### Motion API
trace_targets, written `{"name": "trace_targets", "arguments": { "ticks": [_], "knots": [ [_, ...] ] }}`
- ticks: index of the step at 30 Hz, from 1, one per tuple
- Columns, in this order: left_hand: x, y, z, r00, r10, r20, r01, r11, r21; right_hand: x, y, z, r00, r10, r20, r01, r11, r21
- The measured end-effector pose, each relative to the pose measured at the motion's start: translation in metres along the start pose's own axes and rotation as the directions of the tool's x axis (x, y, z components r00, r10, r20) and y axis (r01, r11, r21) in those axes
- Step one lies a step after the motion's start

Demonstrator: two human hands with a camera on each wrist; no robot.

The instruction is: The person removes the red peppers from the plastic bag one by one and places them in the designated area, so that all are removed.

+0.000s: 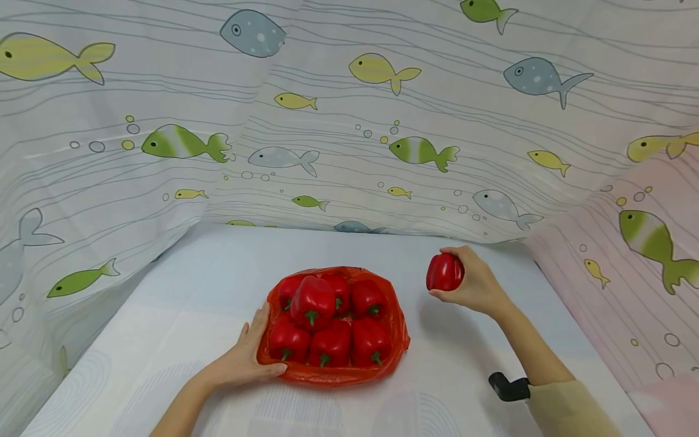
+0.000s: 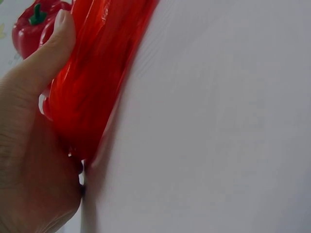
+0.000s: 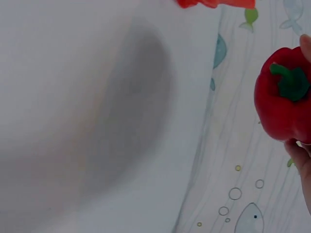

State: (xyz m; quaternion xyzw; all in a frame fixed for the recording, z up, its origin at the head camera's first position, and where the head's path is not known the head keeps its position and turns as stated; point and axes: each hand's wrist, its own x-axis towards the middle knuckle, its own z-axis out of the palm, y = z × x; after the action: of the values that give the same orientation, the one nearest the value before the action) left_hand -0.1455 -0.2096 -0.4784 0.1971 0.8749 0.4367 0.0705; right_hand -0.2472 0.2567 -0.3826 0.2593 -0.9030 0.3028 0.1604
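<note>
In the head view, a red plastic bag (image 1: 327, 377) lies mouth-up on the table, its edge spread round several red bell peppers (image 1: 331, 343) with green stems. One bell pepper (image 1: 314, 300) sits on top of the others. My left hand (image 1: 243, 357) rests against the bag's left side, fingers extended and thumb along the front edge. The left wrist view shows the thumb (image 2: 51, 53) against the red plastic. To the right of the bag, my right hand (image 1: 475, 284) holds a single red bell pepper (image 1: 445, 272) above the table, between thumb and fingers. Its green stem shows in the right wrist view.
The white table (image 1: 349, 246) has faint arc patterns near the front. A curtain (image 1: 338, 127) printed with fish hangs behind it and along both sides. A black strap end (image 1: 509, 387) sticks out by the right sleeve (image 1: 568, 409).
</note>
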Motion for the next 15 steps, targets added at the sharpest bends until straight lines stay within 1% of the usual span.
{"name": "trace_targets", "arguments": {
  "ticks": [4,8,15],
  "knots": [
    [-0.001,0.000,0.000,1.000,-0.001,0.000,0.001,1.000,0.002,-0.006,0.010,0.013,0.998,0.044,0.051,-0.044,0.999,0.013],
    [-0.001,0.001,0.000,1.000,-0.006,0.001,0.006,1.000,0.002,-0.007,0.018,0.024,0.988,0.098,0.118,-0.102,0.994,0.031],
    [-0.001,0.001,0.000,1.000,-0.013,0.006,0.013,1.000,-0.004,0.002,0.025,0.042,0.966,0.164,0.201,-0.172,0.985,0.023]
  ]
}}
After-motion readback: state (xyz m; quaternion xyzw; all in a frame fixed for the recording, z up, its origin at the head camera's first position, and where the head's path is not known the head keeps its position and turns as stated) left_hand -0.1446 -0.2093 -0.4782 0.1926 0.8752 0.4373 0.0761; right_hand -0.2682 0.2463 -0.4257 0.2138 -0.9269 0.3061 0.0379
